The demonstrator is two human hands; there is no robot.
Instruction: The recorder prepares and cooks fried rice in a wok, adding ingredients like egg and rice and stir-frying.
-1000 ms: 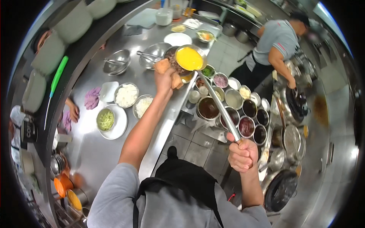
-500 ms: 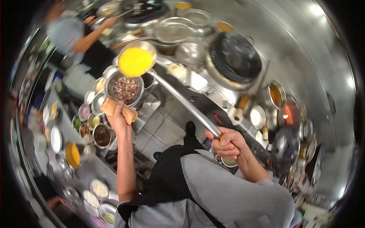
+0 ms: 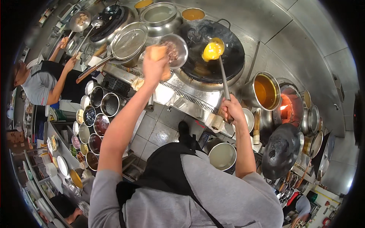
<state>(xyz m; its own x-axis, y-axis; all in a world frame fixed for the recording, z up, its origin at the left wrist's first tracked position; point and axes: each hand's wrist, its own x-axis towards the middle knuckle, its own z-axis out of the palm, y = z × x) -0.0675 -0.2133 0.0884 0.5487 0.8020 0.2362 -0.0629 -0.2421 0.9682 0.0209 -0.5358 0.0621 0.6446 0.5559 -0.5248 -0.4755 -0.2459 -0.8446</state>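
My left hand (image 3: 153, 70) is closed on a folded tan cloth (image 3: 157, 53) at the near rim of a metal bowl (image 3: 184, 48). Diced brown meat (image 3: 172, 51) lies in that bowl, tilted beside the left rim of a black wok (image 3: 232, 62). Blur smears the cloth and the bowl's edge. My right hand (image 3: 234, 109) grips the end of a long-handled ladle (image 3: 224, 78). Its cup, over the middle of the wok, carries bright yellow liquid (image 3: 211, 51) that looks like beaten egg.
A pot of amber liquid (image 3: 265, 91) stands right of the wok, beside a burner with open flame (image 3: 285, 108). A large strainer (image 3: 130, 40) rests left of the bowl. Several metal pots (image 3: 110, 104) line the left counter. A co-worker (image 3: 42, 83) cooks at the far left.
Both hands have swung right and away from me. The ladle of yellow liquid has moved from the left counter to over the wok. The bowl of meat has been lifted beside the wok.
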